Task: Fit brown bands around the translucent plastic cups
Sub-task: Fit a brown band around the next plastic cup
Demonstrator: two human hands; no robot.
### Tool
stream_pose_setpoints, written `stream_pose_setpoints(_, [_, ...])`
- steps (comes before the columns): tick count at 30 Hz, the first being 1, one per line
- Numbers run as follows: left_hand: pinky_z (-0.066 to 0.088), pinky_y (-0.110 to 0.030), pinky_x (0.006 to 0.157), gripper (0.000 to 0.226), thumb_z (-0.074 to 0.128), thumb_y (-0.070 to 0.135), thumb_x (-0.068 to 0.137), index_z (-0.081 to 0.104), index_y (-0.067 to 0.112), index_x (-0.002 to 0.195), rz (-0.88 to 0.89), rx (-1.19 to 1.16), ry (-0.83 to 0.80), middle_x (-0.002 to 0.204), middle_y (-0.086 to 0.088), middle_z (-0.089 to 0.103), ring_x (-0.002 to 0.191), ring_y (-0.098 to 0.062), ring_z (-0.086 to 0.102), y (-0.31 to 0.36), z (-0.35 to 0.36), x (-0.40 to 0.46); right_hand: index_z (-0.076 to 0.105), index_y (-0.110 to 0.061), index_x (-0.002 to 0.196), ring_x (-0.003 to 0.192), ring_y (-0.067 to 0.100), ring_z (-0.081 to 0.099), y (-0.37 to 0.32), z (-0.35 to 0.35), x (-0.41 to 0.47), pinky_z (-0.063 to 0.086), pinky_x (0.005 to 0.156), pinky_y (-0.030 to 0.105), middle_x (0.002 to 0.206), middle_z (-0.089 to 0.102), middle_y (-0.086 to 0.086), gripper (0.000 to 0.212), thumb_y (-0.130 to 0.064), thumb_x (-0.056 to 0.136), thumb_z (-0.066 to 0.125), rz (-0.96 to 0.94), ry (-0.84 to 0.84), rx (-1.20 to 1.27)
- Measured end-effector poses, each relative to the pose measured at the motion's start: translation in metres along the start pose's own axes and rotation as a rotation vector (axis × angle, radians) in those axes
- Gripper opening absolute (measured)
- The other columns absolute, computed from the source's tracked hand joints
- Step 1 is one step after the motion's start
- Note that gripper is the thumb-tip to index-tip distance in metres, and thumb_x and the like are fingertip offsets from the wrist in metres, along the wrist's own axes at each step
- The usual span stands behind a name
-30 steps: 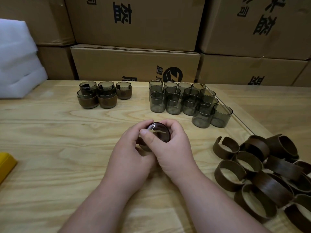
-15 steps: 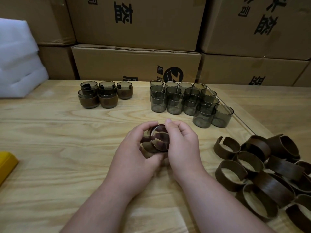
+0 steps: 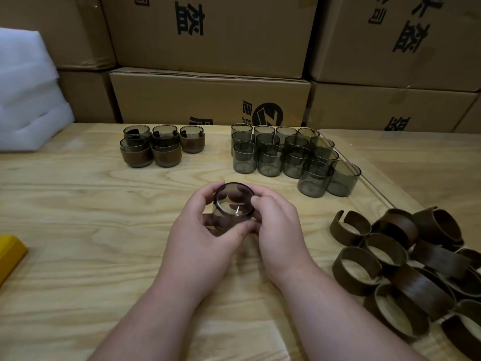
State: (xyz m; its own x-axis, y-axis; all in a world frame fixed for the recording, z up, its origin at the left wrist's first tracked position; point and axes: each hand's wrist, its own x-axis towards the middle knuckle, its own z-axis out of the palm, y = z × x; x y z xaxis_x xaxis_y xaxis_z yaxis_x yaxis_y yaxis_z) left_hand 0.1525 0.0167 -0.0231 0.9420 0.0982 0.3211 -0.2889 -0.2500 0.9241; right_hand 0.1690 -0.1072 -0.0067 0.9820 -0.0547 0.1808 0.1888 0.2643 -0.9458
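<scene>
Stacked cardboard boxes [image 3: 208, 100] are seen behind a pale wooden table [image 3: 78, 217], white foam [image 3: 26, 87] at its far left. Just above the tabletop, 1 translucent cup [image 3: 233, 201] is held, its base tilted toward the camera: the left hand [image 3: 200, 241] curls around its wall, the right hand [image 3: 276, 225] pinches its rim. It is judged light, rigid and slippery, best gripped by the wall. No band is visible on it. Brown bands [image 3: 406, 261] are piled at right.

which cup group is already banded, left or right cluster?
The left cluster of cups: each wears a brown band. The right cluster stands bare and see-through.
</scene>
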Motion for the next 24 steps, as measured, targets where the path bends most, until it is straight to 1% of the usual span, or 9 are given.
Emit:
stream_pose_setpoints(4, [0.052, -0.025, 0.077, 0.072, 0.091, 0.033, 0.066, 0.055, 0.051, 0.126, -0.009, -0.046, 0.009, 0.121, 0.026, 0.067, 0.088, -0.003, 0.074, -0.0002, 0.0, 0.0006, 0.077, -0.011, 0.099, 0.087, 0.017, 0.075, -0.0016, -0.0002, -0.0017, 0.057, 0.068, 0.022, 0.098, 0.079, 0.009, 0.039, -0.01, 0.078, 0.043, -0.023, -0.091, 0.023])
stream_pose_setpoints(6, [0.054, -0.026, 0.076, 0.069, 0.085, 0.04, 0.062, 0.055, 0.053, 0.123, -0.02, -0.071, 0.02, 0.121, 0.027, 0.067, 0.087, -0.003, 0.074, 0.0009, 0.0001, 0.0012, 0.075, -0.008, 0.103, 0.09, 0.016, 0.075, -0.0013, 0.0008, -0.0024, 0.057, 0.073, 0.021, 0.099, 0.078, 0.006, 0.039, -0.006, 0.079, 0.044, -0.048, -0.129, -0.005])
stream_pose_setpoints(9, [0.057, -0.03, 0.078, 0.067, 0.08, 0.051, 0.059, 0.055, 0.055, 0.121, -0.033, -0.092, 0.028, 0.119, 0.029, 0.067, 0.085, -0.004, 0.074, 0.0007, -0.0002, 0.0014, 0.069, -0.005, 0.117, 0.104, 0.018, 0.073, 0.0006, 0.0031, -0.0031, 0.057, 0.089, 0.027, 0.111, 0.077, 0.008, 0.042, -0.008, 0.08, 0.05, -0.067, -0.121, -0.092])
stream_pose_setpoints(11, [0.056, -0.027, 0.075, 0.064, 0.076, 0.054, 0.057, 0.055, 0.056, 0.117, -0.043, -0.096, 0.036, 0.116, 0.03, 0.068, 0.081, -0.004, 0.073, 0.0009, -0.0007, 0.0013, 0.068, -0.003, 0.12, 0.106, 0.018, 0.072, 0.0018, 0.0034, -0.0036, 0.056, 0.09, 0.027, 0.114, 0.076, 0.01, 0.042, -0.008, 0.082, 0.051, -0.065, -0.127, -0.096])
stream_pose_setpoints(14, [0.054, -0.023, 0.07, 0.063, 0.08, 0.048, 0.06, 0.054, 0.056, 0.116, -0.06, -0.075, 0.035, 0.116, 0.031, 0.067, 0.077, -0.006, 0.072, 0.0016, -0.0009, 0.0015, 0.072, -0.007, 0.111, 0.099, 0.013, 0.073, 0.0012, 0.0028, -0.0043, 0.055, 0.082, 0.021, 0.107, 0.077, 0.005, 0.036, -0.006, 0.083, 0.049, -0.053, -0.166, -0.034])
stream_pose_setpoints(16, [0.055, -0.025, 0.071, 0.062, 0.083, 0.041, 0.063, 0.054, 0.057, 0.116, -0.072, -0.061, 0.028, 0.115, 0.029, 0.068, 0.077, -0.009, 0.072, 0.0016, -0.0011, 0.0015, 0.075, -0.012, 0.105, 0.096, 0.014, 0.074, 0.0008, 0.0022, -0.0041, 0.056, 0.078, 0.022, 0.104, 0.078, 0.004, 0.035, -0.007, 0.082, 0.048, -0.028, -0.158, -0.01])
stream_pose_setpoints(19, [0.053, -0.017, 0.069, 0.067, 0.085, 0.045, 0.058, 0.055, 0.056, 0.117, -0.073, -0.031, -0.011, 0.108, 0.017, 0.073, 0.077, -0.007, 0.072, 0.0033, -0.0012, 0.0003, 0.077, -0.018, 0.091, 0.092, 0.022, 0.075, 0.0009, 0.0012, -0.0021, 0.06, 0.074, 0.031, 0.097, 0.079, 0.007, 0.031, -0.016, 0.078, 0.048, 0.015, -0.052, -0.013])
stream_pose_setpoints(21, [0.051, -0.014, 0.07, 0.069, 0.087, 0.046, 0.055, 0.056, 0.058, 0.115, -0.06, -0.007, -0.059, 0.104, 0.014, 0.075, 0.081, -0.006, 0.072, 0.0045, -0.0006, -0.0008, 0.075, -0.021, 0.08, 0.082, 0.017, 0.075, 0.0004, -0.0001, 0.0004, 0.06, 0.068, 0.028, 0.086, 0.078, 0.004, 0.025, -0.021, 0.076, 0.05, 0.045, 0.06, -0.007])
stream_pose_setpoints(24, [0.057, -0.027, 0.08, 0.07, 0.089, 0.04, 0.056, 0.055, 0.064, 0.113, -0.04, 0.02, -0.113, 0.106, 0.016, 0.075, 0.088, -0.011, 0.073, 0.0039, 0.0, -0.0016, 0.071, -0.022, 0.068, 0.066, 0.008, 0.07, -0.0024, -0.0018, 0.0018, 0.054, 0.056, 0.022, 0.071, 0.073, -0.002, 0.027, -0.015, 0.088, 0.054, 0.058, 0.139, -0.002])
